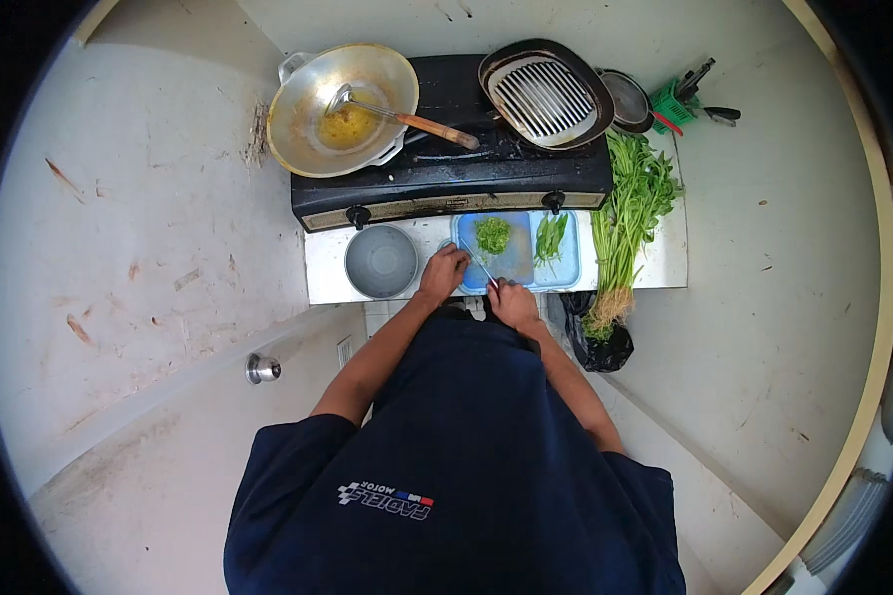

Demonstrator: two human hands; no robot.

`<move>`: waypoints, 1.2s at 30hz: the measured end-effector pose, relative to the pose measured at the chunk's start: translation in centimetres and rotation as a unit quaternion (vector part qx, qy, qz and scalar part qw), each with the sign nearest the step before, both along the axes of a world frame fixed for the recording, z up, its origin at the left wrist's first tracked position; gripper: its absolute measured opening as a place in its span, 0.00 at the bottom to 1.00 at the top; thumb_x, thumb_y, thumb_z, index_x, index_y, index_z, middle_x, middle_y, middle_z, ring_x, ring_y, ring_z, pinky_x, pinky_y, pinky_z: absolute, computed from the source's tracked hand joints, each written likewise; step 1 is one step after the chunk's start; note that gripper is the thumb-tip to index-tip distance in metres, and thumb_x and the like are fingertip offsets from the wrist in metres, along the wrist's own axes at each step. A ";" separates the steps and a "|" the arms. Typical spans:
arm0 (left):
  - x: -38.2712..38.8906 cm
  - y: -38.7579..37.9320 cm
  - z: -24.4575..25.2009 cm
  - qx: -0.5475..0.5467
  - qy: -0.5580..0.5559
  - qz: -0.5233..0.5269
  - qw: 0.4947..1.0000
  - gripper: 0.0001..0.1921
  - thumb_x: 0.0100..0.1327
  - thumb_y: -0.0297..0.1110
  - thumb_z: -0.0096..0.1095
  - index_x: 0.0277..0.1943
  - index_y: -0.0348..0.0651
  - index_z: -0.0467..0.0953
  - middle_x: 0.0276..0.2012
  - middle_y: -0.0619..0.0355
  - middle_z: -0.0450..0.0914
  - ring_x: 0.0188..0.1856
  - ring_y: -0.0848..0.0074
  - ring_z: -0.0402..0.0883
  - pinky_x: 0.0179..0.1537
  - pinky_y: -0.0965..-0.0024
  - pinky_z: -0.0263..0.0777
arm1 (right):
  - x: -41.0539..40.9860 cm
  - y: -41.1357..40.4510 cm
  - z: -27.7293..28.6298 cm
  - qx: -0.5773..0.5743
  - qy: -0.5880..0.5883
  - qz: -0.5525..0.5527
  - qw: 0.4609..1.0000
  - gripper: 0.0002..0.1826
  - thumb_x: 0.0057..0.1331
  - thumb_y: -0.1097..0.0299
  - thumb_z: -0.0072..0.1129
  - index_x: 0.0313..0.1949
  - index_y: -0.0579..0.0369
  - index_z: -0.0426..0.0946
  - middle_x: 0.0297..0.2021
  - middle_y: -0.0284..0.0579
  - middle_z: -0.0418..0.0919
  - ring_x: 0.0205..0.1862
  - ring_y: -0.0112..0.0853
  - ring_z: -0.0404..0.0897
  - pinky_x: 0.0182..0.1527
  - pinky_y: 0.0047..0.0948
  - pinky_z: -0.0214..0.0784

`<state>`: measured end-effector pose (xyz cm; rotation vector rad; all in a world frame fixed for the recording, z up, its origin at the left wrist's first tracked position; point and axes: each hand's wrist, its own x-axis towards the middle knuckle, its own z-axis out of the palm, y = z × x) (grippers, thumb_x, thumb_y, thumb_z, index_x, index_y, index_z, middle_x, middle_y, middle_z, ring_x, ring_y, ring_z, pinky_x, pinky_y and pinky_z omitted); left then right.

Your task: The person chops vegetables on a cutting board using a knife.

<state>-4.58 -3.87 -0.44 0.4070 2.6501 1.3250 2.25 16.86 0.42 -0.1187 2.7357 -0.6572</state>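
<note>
My right hand grips a knife by its dark reddish handle, with the blade slanting up and left over a blue cutting board. At the board's left edge, close to the blade, is my left hand, fingers bent; whether they pinch anything is too small to tell. A small heap of finely chopped greens lies on the board above the blade. Several whole green leaves rest to the right, on the light-blue tray. Left of my left hand stands a grey bowl.
Behind the board is a black gas stove bearing a wok with a wooden-handled ladle, and a grill pan. A rooted bunch of leafy greens overhangs the counter above a black plastic bag. A green basket holds utensils.
</note>
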 end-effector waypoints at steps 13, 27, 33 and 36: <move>0.6 -0.5 0.1 -0.041 0.050 -0.034 0.997 0.06 0.64 0.26 0.63 0.40 0.37 0.85 0.36 0.48 0.81 0.42 0.53 0.83 0.45 0.54 0.79 | -0.4 -0.7 0.7 -0.009 -0.019 0.011 1.000 0.24 0.76 0.51 0.51 0.41 0.65 0.80 0.31 0.68 0.83 0.34 0.63 0.85 0.41 0.57 0.78; 0.6 -0.4 -0.3 0.002 0.030 0.010 0.999 0.05 0.63 0.25 0.64 0.41 0.40 0.84 0.37 0.49 0.85 0.41 0.53 0.85 0.45 0.54 0.80 | -0.4 -0.3 0.2 -0.003 -0.027 0.012 1.000 0.23 0.76 0.51 0.50 0.43 0.62 0.81 0.34 0.68 0.84 0.37 0.62 0.85 0.44 0.58 0.78; 0.5 -0.4 0.1 -0.018 0.009 0.005 1.000 0.05 0.63 0.26 0.67 0.40 0.40 0.86 0.37 0.49 0.86 0.42 0.53 0.86 0.46 0.55 0.79 | -0.4 -0.1 0.1 -0.001 -0.038 0.002 0.999 0.23 0.75 0.51 0.51 0.45 0.63 0.80 0.34 0.69 0.84 0.37 0.62 0.85 0.44 0.58 0.78; 0.5 -0.4 0.0 -0.004 0.019 0.002 1.000 0.05 0.63 0.26 0.65 0.40 0.38 0.85 0.37 0.47 0.84 0.40 0.51 0.85 0.45 0.53 0.79 | -0.2 0.1 0.5 0.013 -0.030 -0.010 0.999 0.23 0.76 0.52 0.51 0.45 0.63 0.80 0.33 0.68 0.84 0.36 0.63 0.85 0.42 0.58 0.78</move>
